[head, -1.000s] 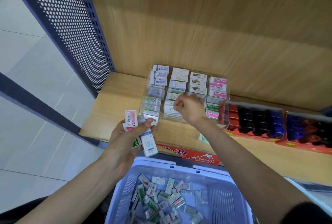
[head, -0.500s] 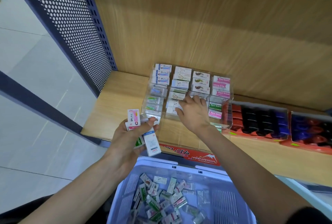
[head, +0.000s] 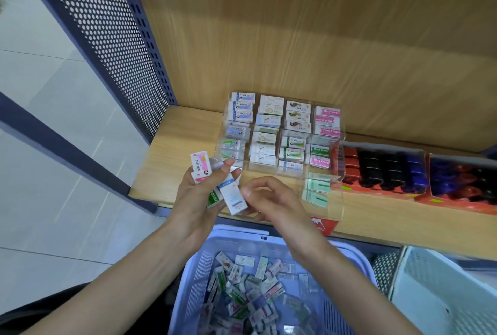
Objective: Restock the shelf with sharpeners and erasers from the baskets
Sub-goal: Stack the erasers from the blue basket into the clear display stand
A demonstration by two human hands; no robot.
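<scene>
The left hand (head: 197,196) is raised over the front edge of the wooden shelf (head: 166,170), its fingers and thumb curled round a small bunch of boxed erasers: a pink-labelled eraser (head: 200,166) standing at the top, a green-labelled eraser (head: 213,198) below it, and a blue-labelled eraser (head: 233,197) sticking out toward the right. The right hand (head: 271,198) is just beside it, fingers curled, its thumb at the edge of the blue-labelled eraser and its fingertips under it; whether it actually pinches the box cannot be told. Behind the hands, a clear acrylic organizer (head: 334,200) sits on the shelf, its compartments filled with rows of erasers (head: 269,120). To its right stand red trays (head: 376,193) of sharpeners (head: 382,170). Below the hands, a blue basket (head: 242,231) holds a loose heap of more erasers (head: 250,289), and a white basket (head: 419,275) stands next to it on the right.
</scene>
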